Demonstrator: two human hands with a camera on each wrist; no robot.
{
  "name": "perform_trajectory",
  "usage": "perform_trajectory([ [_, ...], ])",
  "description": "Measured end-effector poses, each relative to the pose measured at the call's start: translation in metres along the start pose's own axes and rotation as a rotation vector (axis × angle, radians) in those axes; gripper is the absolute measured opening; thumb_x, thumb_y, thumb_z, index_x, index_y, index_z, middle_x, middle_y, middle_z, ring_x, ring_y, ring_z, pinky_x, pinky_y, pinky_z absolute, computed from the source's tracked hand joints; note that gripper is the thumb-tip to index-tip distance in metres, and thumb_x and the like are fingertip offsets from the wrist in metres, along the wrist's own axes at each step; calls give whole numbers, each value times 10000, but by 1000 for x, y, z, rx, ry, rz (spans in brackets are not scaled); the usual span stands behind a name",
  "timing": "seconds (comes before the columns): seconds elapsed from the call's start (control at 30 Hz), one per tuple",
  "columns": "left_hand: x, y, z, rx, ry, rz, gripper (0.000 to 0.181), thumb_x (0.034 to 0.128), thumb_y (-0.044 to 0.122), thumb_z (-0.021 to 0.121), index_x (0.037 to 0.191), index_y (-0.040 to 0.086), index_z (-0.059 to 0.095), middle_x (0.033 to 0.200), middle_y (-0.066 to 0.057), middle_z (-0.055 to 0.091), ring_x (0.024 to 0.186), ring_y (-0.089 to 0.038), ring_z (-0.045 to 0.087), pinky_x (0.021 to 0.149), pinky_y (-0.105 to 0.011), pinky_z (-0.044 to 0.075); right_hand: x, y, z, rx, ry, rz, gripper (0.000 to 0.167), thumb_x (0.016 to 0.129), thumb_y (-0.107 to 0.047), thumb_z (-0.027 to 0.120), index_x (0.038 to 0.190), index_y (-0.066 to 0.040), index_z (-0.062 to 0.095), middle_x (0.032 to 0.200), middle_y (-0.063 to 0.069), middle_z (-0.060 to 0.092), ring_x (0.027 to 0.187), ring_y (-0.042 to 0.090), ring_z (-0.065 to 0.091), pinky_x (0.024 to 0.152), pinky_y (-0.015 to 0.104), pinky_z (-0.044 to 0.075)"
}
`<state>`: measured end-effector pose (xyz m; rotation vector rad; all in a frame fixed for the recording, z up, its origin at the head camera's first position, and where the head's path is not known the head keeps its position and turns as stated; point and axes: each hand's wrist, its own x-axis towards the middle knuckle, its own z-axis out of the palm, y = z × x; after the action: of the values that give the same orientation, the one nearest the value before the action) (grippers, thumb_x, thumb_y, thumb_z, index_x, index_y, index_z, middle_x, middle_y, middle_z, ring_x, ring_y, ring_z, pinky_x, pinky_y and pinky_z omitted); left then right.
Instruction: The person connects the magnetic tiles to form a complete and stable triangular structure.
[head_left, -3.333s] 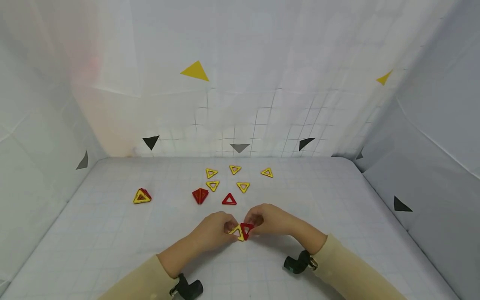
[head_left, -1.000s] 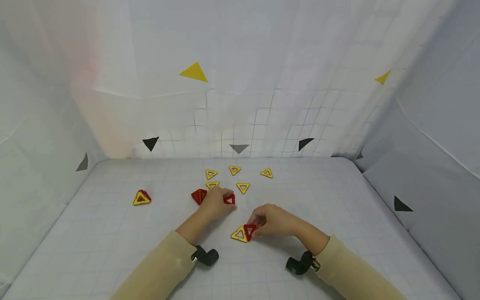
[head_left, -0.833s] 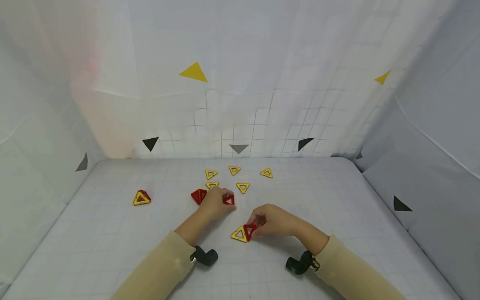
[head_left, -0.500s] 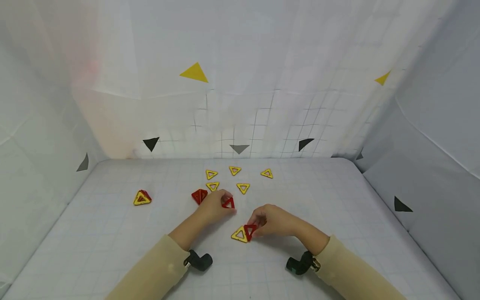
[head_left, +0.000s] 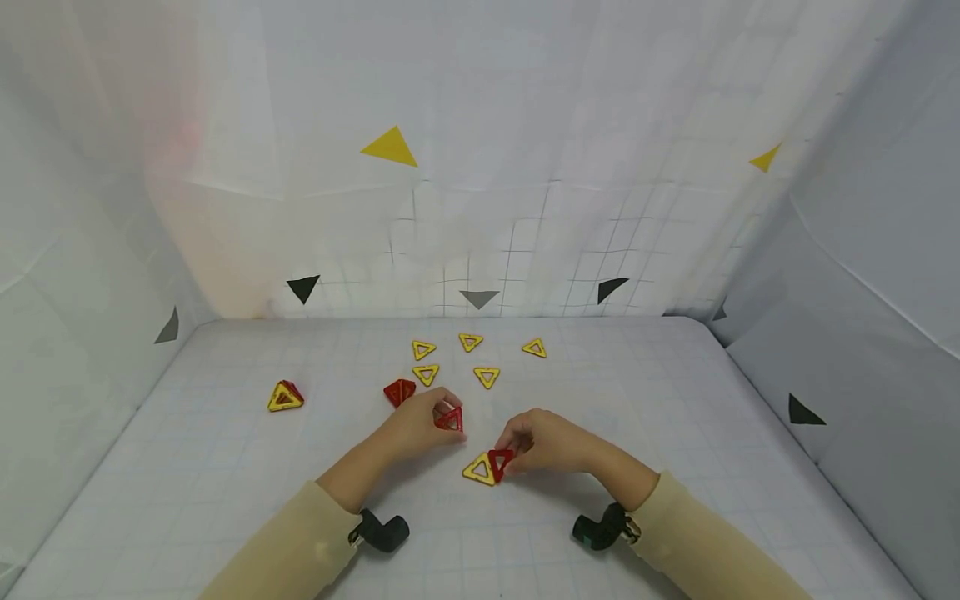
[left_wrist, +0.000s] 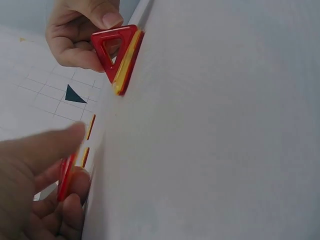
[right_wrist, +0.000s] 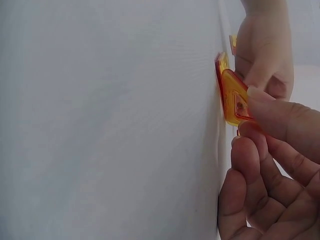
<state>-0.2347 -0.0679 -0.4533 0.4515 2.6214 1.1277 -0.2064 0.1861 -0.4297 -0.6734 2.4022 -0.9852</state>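
1. Two hands, both busy: the left hand [head_left: 423, 425] has a red tile [left_wrist: 65, 177] pinched between thumb and fingers, tilted. Can't tell whether it's fully clear of the table [head_left: 637, 433].

2. On the other side, the right hand [head_left: 551, 440] pinches the second red triangle [left_wrist: 114, 34], tipped up beside a flat yellow triangle [head_left: 469, 472] on the table. Those two look like they're touching along one edge. From the right wrist view, the held one comes across yellow-orange, so its faces may differ in colour.

3. Handling, my guess: light, stiff plastic frames, no flex worth worrying about. Glossy faces, so probably a bit slick under a fingertip. Not very fragile, though I wouldn't squeeze the thin bars. They might be magnetic, in which case edges could snap or twist out of line.

4. Best hold imo: thumb and finger on opposite sides, near a corner, leaving the joining edge uncovered. Poking a finger through the hole looks awkward.

5. Rest of the table: five loose yellow triangles [head_left: 487, 370] further back, a red folded piece [head_left: 400, 392] just beside the left hand, and a yellow-and-red pyramid [head_left: 287, 406] well off to the left.
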Motion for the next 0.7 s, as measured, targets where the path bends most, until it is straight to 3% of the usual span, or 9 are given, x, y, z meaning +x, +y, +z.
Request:
perform_trajectory([
  [0.3,-5,2,-1,3,6,-24,434,792,276,866,1173,232,662,1065,36,652,1006,-182,592,918,-422,518,1,3,0,14,3,1,207,807,-126,847,986,-171,750,826,-77,688,781,135,621,710,270,521],
  [0.53,-9,1,-2,12,10,-24,451,827,242,838,1252,228,688,1235,20,656,1153,-193,564,1020,-473,456,1,2,0,22,3,4,202,807,-130,848,976,-176,748,824,-70,685,778,137,620,709,272,520],
  [0.7,-12,1,-4,-8,-22,-31,449,847,207,816,1277,224,686,1260,4,640,1092,-187,552,971,-458,484,1,2,0,12,3,-3,198,807,-142,850,972,-185,748,822,-75,685,778,129,622,716,267,524],
])
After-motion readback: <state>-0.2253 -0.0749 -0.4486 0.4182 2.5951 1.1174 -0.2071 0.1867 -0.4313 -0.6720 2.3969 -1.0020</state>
